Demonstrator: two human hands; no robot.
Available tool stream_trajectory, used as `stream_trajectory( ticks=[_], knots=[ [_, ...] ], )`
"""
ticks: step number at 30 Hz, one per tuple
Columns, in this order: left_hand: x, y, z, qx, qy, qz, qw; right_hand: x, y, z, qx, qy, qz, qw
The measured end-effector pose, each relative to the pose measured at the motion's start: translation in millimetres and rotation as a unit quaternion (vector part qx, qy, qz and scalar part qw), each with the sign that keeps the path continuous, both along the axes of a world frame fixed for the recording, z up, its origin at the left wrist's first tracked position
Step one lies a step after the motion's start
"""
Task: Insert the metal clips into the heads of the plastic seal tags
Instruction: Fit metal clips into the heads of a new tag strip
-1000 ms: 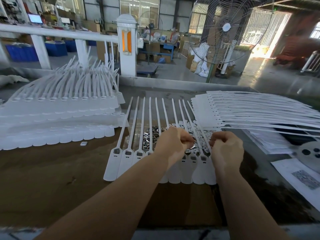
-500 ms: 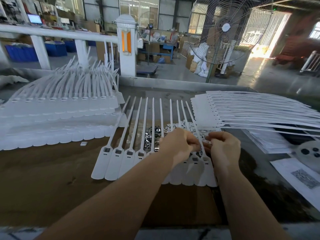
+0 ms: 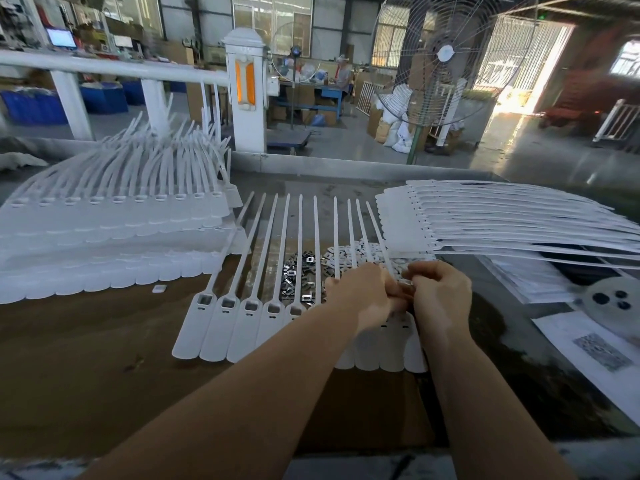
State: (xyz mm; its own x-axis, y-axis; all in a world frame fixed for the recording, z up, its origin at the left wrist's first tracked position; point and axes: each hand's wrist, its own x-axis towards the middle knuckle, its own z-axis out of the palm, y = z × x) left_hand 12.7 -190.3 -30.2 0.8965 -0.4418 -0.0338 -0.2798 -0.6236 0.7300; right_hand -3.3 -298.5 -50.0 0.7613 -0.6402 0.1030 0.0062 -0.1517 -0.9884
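Note:
A row of several white plastic seal tags (image 3: 239, 327) lies side by side on the brown table, tails pointing away from me. The heads on the left show metal clips seated in their square windows. Behind the row lies a loose pile of small metal clips (image 3: 301, 275). My left hand (image 3: 360, 292) and my right hand (image 3: 440, 292) meet over the heads at the right end of the row, fingers curled together and pinching something small there. What sits between the fingertips is hidden by the hands.
A tall stack of white tags (image 3: 104, 237) fills the left of the table. Another stack (image 3: 485, 223) fans out at the right. A white disc with holes (image 3: 613, 303) and printed paper (image 3: 602, 351) lie at right. A lone white piece (image 3: 159, 288) rests near the left stack.
The row of tags has slid and swung a little, its left end nearer the left stack. Both hands have closed together over the right-hand heads.

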Motion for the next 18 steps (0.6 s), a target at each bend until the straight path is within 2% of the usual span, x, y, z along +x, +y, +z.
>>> stream_trajectory(
  ticks=[3,15,18],
  knots=[
    [-1.2,-0.3,1.0,-0.038,0.033,-0.010,0.999,0.8,-0.5,-0.9,0.003,-0.002,0.001,1.000],
    [-1.1,-3.7,-4.6,-0.047,0.051,0.005,0.998,0.2,-1.4,-0.4,0.047,-0.006,0.001,0.999],
    [-0.4,-5.7,-4.4,0.010,0.024,0.019,0.999,0.0,-1.0,-0.4,0.048,-0.007,0.000,0.999]
  ],
)
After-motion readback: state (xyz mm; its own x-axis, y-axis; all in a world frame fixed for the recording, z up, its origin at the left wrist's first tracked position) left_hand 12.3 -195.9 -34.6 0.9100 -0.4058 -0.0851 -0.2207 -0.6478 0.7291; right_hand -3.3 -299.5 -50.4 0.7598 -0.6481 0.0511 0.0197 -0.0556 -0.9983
